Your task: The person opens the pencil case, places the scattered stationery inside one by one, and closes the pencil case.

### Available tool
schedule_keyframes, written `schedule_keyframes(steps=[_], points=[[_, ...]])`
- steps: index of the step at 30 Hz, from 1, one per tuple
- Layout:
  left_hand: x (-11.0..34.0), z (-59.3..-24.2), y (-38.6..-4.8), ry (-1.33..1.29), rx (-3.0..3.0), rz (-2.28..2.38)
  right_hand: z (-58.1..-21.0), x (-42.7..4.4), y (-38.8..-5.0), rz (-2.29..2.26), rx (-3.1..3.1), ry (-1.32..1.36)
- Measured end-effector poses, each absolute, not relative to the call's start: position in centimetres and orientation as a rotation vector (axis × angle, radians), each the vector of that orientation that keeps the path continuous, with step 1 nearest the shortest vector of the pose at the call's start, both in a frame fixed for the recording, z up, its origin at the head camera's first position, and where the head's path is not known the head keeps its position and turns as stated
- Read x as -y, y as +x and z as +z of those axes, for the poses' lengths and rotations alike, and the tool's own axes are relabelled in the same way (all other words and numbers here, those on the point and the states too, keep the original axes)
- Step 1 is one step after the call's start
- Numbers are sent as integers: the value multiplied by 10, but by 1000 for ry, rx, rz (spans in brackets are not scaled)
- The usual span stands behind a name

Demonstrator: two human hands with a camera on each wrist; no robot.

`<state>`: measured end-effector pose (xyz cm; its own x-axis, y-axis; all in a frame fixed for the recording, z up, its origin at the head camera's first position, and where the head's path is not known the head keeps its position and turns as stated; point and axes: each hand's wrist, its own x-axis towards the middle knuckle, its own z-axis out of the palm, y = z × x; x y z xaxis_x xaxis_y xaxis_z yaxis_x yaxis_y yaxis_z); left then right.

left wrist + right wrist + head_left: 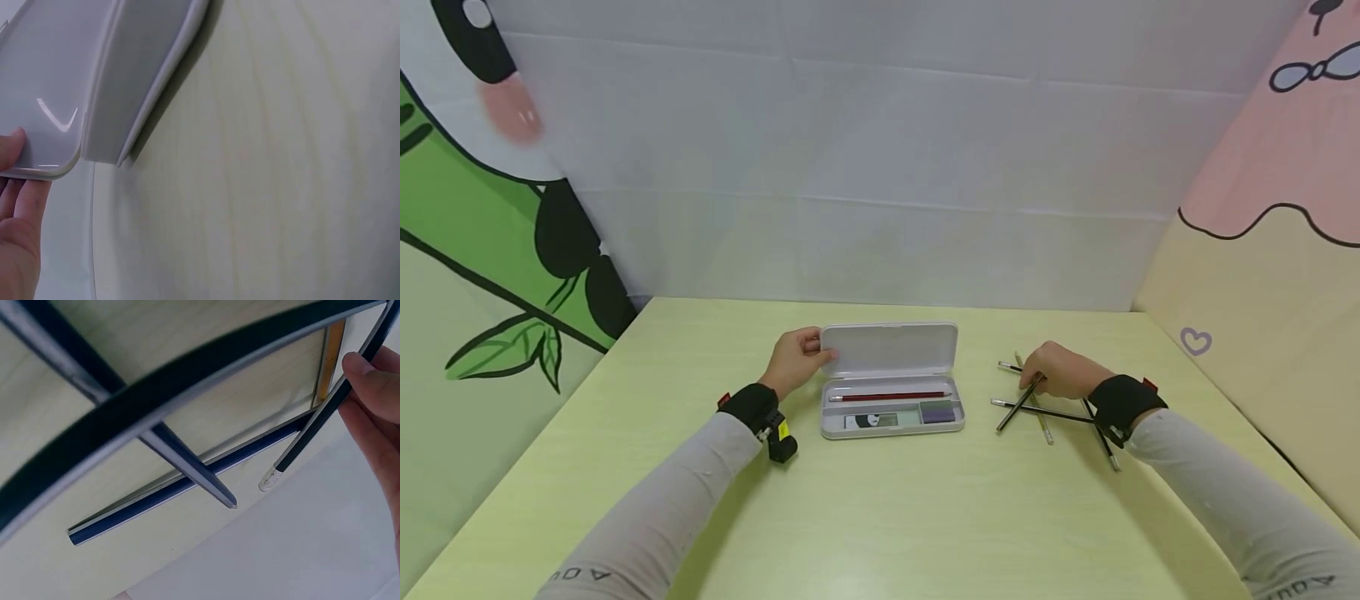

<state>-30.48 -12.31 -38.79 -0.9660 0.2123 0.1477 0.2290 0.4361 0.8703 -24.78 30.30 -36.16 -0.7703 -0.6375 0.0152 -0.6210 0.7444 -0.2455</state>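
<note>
We've got our left hand (796,362) pinching the raised lid (891,350) of the open white pencil case (895,432) on the table (880,517), while our right hand (1060,371) pinches a dark pencil (314,425) over some loose crisscrossed pencils (1067,415).

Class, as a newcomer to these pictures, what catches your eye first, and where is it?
Probably the open pencil case in the middle of the table, a red pencil inside it and the left hand pinching its raised lid. Next, to its right, the crossed dark pencils, one pinched by the right hand. The large cartoon on the left backdrop also stands out.
</note>
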Motion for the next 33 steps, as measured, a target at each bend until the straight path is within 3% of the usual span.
schedule_keyframes(steps=[19, 33], points=[[122, -387, -303, -390, 2649, -1620, -351, -298, -252, -252, -2969, -1150], [124, -389, -306, -384, 2655, -1624, -333, -261, -261, -342, -2972, -1157]])
